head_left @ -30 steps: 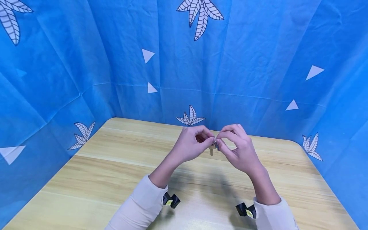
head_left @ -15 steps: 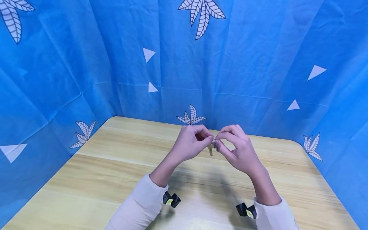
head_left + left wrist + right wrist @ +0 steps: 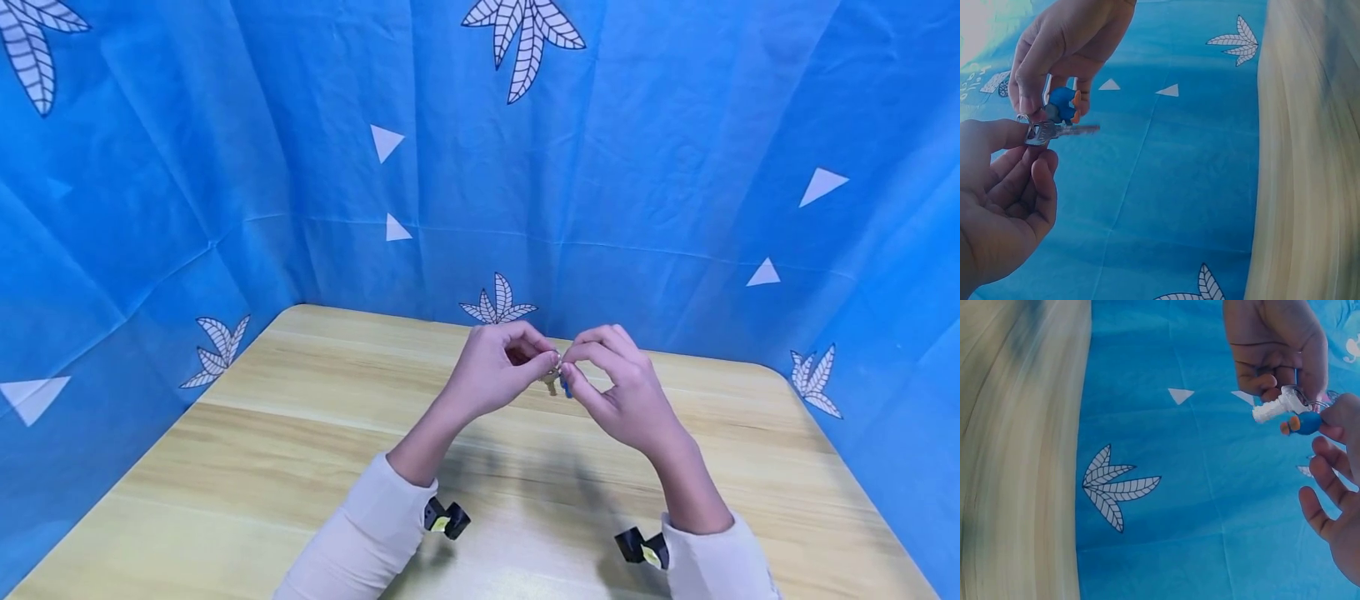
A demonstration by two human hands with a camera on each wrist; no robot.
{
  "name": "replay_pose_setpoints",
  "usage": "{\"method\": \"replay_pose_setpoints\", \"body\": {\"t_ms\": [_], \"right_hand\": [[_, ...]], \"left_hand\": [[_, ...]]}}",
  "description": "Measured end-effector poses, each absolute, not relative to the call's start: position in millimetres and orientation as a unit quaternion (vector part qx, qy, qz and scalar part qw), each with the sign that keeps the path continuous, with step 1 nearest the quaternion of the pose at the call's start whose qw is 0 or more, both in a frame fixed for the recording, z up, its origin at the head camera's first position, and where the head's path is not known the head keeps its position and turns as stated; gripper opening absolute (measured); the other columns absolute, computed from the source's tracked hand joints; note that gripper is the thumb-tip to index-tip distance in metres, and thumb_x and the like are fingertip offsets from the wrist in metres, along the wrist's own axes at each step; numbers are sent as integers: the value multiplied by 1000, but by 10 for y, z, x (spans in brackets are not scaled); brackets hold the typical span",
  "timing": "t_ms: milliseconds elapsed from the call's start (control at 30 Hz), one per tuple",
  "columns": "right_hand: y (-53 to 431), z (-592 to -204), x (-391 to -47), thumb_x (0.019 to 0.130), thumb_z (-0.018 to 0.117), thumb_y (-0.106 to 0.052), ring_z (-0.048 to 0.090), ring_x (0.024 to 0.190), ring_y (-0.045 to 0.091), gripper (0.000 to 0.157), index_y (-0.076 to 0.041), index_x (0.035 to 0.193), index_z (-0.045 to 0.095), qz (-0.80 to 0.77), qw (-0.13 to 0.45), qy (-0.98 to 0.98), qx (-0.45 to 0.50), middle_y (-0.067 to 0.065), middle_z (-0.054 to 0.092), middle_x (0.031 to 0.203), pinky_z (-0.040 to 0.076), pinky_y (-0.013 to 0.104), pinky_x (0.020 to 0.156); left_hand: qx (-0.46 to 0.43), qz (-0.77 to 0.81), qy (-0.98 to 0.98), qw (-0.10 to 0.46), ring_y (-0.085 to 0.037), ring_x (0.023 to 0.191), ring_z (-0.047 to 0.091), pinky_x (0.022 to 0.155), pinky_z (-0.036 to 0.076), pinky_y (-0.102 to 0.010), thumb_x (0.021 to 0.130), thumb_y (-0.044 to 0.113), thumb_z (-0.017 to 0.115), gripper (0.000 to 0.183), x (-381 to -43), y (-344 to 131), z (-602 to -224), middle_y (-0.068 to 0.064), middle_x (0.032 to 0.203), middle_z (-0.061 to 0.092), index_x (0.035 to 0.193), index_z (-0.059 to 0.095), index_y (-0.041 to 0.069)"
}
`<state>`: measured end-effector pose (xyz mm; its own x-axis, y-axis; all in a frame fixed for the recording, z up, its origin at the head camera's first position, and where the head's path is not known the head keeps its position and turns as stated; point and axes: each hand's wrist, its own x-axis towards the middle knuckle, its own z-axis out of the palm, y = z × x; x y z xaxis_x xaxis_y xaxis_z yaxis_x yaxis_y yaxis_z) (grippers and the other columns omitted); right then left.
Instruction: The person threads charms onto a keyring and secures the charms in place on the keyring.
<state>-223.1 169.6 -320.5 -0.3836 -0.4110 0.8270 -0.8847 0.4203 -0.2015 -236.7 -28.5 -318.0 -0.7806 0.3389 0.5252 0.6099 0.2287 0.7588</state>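
Above the table, my left hand [image 3: 495,371] pinches a metal key [image 3: 1072,130] by its head, thumb on top and the other fingers curled below. A wire key ring [image 3: 1022,117] passes by the key's head, between the two hands. My right hand [image 3: 626,387] meets it from the other side, thumb and forefinger pinching the end of a small blue charm with orange parts [image 3: 1307,423]. The key's blade points away from the fingers, with the charm right beside it. Fingertips hide part of the ring.
The pale wooden table [image 3: 300,433] lies below the hands. A blue curtain [image 3: 637,150] with white leaf and triangle prints hangs around its back and sides. Black wrist cameras [image 3: 448,518] sit at both white sleeves.
The key has tipped and shows shorter under the left fingers. More of the blue charm shows beneath the right thumb. Both hands stay nearly in place.
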Motion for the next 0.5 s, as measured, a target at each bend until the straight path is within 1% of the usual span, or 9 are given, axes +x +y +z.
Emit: {"method": "replay_pose_setpoints", "body": {"t_ms": [233,500], "right_hand": [[1692,-3218,-2239,91,60,-18,49,86,16,13,-10,86,68,329,357,-765,423,-2,60,93,39,24,72],[1701,-3221,-2230,87,63,-12,50,86,16,6,-11,88,69,327,362,-763,424,-2,60,93,39,23,71]], "left_hand": [[-306,-531,-780,126,-11,59,58,51,50,-28,87,21,70,6,-2352,-304,-3166,10,71,66,83,74,18],[-301,-528,-784,130,-13,58,56,49,48,-28,88,21,69,6,-2344,-294,-3174,9,71,64,83,72,20]]}}
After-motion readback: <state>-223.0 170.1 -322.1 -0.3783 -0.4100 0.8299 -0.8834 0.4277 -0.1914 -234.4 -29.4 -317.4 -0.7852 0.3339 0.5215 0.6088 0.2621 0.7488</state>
